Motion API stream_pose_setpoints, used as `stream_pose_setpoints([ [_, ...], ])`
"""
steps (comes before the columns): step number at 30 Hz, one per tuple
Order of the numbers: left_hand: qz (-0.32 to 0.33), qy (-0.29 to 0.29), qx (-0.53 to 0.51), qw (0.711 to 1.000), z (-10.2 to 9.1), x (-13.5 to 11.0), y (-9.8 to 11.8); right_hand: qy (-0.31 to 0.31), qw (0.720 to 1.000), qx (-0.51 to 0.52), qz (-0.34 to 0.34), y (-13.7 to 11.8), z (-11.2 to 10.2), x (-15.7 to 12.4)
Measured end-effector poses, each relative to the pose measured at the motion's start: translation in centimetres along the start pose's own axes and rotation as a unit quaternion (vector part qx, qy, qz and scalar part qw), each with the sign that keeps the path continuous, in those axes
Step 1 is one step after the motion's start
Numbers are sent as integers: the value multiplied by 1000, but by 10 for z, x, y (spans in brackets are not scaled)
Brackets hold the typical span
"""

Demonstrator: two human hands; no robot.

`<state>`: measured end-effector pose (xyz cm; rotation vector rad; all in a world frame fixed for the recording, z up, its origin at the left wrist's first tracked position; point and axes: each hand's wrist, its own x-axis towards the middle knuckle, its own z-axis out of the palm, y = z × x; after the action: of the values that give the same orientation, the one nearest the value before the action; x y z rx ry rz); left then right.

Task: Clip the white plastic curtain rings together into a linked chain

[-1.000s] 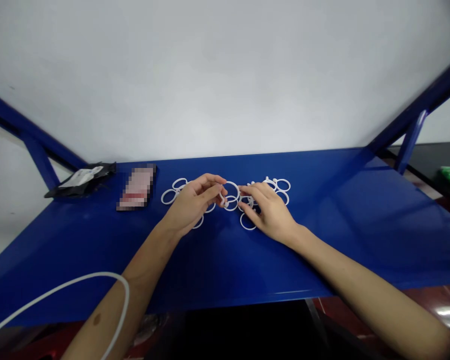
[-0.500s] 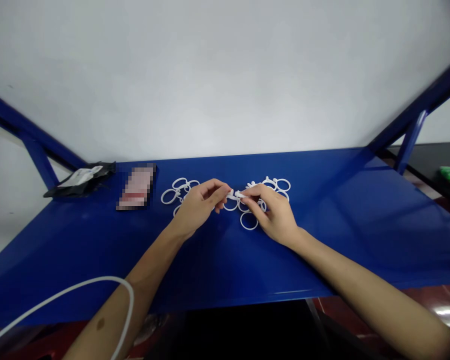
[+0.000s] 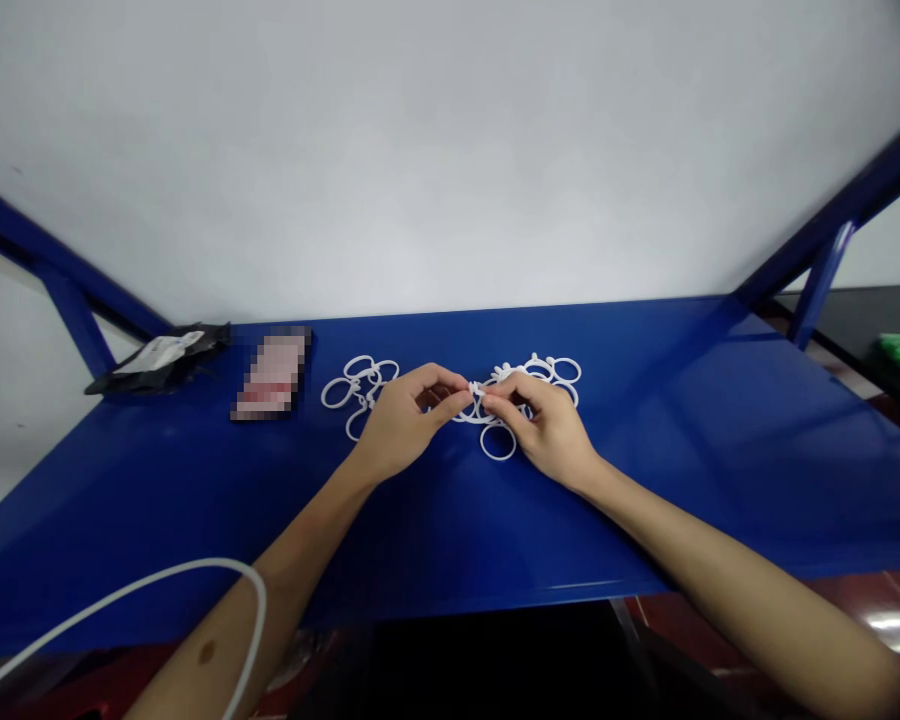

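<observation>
White ring (image 3: 474, 408) held above the middle of the blue worktop (image 3: 720, 450), toward its back edge, pinched from both sides. Left hand (image 3: 403, 422) has thumb and forefinger closed on the ring's left part; right hand (image 3: 547, 425) has thumb and forefinger closed on its right part, the fingertips of both hands almost meeting. Loose rings on left (image 3: 356, 385) lie flat just behind and beside the left hand. Loose rings on right (image 3: 551, 370) lie behind the right hand, and one single ring (image 3: 498, 443) lies flat just below the fingers. Pixelated flat item (image 3: 270, 375) and black pouch (image 3: 157, 357) sit near the back left corner. White cable (image 3: 120, 600) crosses the left forearm at the front edge.
</observation>
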<state>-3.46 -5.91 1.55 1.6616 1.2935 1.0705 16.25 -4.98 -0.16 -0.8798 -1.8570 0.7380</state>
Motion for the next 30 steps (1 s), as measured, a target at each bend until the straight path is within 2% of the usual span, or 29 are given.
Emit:
stream_pose_setpoints([
  [3,13,-8,-3,1000,0,-1,-1,-15,1000,-9,-15,2,-2,-1],
  [8,38,-24,23,999,1,-2,-1,-37,992,-77,-88,2,-3,-2],
  [13,45,-44,71,995,-10,2,2,-3,984,-120,-131,1,-2,1],
  [15,59,-21,138,988,-20,7,0,5,978,-157,-137,4,-4,3],
  [18,109,48,295,948,-36,15,-10,10,964,-235,-126,15,-10,7],
  [21,109,10,436,893,-45,18,-25,13,940,-324,-104,24,-17,12],
  [24,80,-45,512,854,-47,18,-36,6,919,-387,-76,28,-21,14],
  [27,79,-55,538,837,-45,17,-38,14,910,-410,-59,27,-23,14],
  [30,97,-36,538,837,-41,16,-33,34,915,-394,-77,23,-22,13],
])
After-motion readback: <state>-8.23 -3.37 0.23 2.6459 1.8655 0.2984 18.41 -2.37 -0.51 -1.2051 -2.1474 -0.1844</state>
